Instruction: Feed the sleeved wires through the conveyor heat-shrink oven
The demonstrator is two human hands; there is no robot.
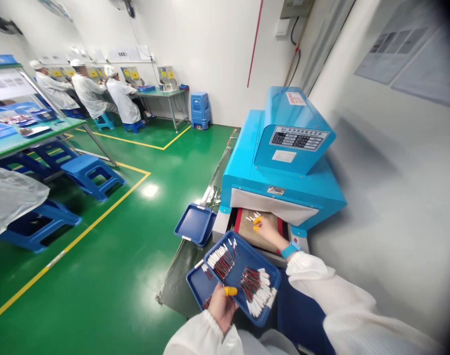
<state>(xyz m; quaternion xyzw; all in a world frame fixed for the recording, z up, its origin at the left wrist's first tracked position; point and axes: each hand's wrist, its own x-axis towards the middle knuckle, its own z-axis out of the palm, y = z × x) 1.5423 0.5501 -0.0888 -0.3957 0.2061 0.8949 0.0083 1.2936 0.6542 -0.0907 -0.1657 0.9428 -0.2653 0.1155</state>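
My left hand (pixel 225 306), a yellow finger cot on its thumb, grips the near-left edge of a blue tray (pixel 257 252). Two bunches of short red-and-dark wires with white ends lie in it: one bunch (pixel 223 261) at the far left, another (pixel 255 290) nearer right. My right hand (pixel 268 230), also with yellow cots, reaches over the tan conveyor belt (pixel 256 238) at the mouth of a blue machine (pixel 269 172). Its fingers are pinched close together beside several small white ends (pixel 253 217); whether they hold one is unclear.
Beneath the held tray, another blue tray (pixel 197 282) holds more wires. Stacked blue trays (pixel 193 222) stand left of the machine on the dark table (pixel 173 288). The wall (pixel 395 197) rises at right. Blue stools (pixel 93 172) and people in white (pixel 123 98) are at left.
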